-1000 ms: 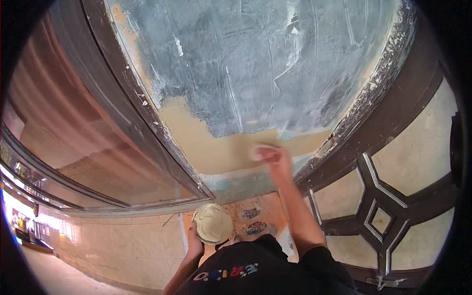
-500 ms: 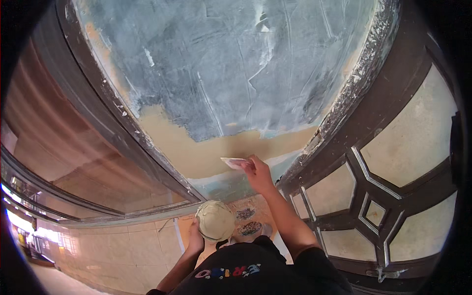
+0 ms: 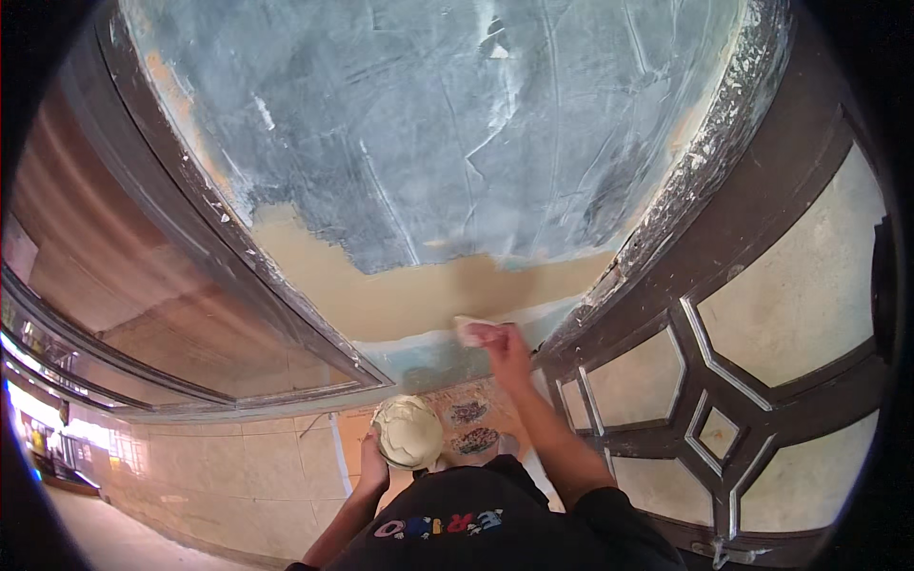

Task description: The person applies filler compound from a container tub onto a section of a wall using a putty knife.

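My left hand (image 3: 373, 464) cups the side of a round tub of cream-coloured putty (image 3: 408, 433), held in front of my body. The putty's surface is uneven and heaped. My right hand (image 3: 507, 350) pinches a small pale putty spreader (image 3: 467, 330) by its back edge, slightly smeared by motion. The spreader is close to the lower part of the wall, over a tan band (image 3: 352, 300) with a whitish strip below it. Whether its edge touches the wall I cannot tell. Above the band, the wall (image 3: 419, 143) is grey-blue with white streaks and ridges.
A dark framed panel with glass (image 3: 200, 314) borders the wall at left. At right stands a dark door (image 3: 700, 409) with pale panes and a diamond pattern. An orange-brown sheet (image 3: 457, 404) with dark patterned patches lies on the tiled floor (image 3: 271, 466) below.
My right hand and the spreader have moved a little right and down, toward the whitish strip. The left hand still holds the tub. The whole view has shifted slightly.
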Demonstrator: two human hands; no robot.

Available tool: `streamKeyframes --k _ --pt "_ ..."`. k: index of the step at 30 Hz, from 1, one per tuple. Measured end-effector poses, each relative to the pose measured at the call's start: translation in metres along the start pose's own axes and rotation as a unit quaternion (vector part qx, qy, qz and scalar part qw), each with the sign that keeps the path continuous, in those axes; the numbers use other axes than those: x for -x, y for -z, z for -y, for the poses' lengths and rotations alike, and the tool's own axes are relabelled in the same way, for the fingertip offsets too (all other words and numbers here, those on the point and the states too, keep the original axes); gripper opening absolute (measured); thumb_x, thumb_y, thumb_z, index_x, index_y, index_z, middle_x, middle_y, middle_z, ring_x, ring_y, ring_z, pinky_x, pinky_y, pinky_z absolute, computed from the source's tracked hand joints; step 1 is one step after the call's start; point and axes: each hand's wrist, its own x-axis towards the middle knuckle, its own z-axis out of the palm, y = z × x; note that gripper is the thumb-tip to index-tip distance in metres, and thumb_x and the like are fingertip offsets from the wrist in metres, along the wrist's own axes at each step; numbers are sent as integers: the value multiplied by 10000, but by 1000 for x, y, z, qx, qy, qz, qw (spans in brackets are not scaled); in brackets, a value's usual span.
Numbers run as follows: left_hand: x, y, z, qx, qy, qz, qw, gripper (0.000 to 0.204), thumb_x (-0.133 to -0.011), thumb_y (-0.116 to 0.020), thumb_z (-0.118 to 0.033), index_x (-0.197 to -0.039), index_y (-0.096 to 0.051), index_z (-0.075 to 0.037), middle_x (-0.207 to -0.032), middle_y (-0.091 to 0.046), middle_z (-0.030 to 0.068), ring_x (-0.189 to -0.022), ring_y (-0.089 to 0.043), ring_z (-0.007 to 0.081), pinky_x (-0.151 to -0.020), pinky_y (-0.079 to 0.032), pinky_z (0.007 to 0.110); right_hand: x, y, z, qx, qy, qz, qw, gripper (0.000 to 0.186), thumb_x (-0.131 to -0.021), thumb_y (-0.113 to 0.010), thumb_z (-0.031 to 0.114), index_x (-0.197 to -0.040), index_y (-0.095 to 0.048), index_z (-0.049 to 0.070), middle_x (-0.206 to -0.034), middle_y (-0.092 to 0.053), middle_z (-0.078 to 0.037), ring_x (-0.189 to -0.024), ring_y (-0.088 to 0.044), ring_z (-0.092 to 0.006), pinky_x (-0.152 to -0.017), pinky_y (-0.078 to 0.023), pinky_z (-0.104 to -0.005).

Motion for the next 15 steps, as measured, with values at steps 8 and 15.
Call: streamKeyframes --k 8,15 --pt "12 -71 -34 51 -5 19 999 477 -939 -261 -331 -1226 -434 9 -1222 -499 146 -1145 -455 239 -989 -319 343 -48 16 -14 -32 -4 -52 998 280 -859 -592 288 -917 -526 22 -760 -599 -68 -672 -546 -135 -593 -445 -292" --pt "25 -98 -24 72 -13 -39 997 503 -945 -214 -326 -1220 -427 38 -1214 -498 137 -1131 -457 216 -988 -316 331 -56 146 -104 -93 -102 -259 956 271 -866 -589 260 -944 -484 23 -832 -573 -31 -719 -527 -95 -702 -483 -272"
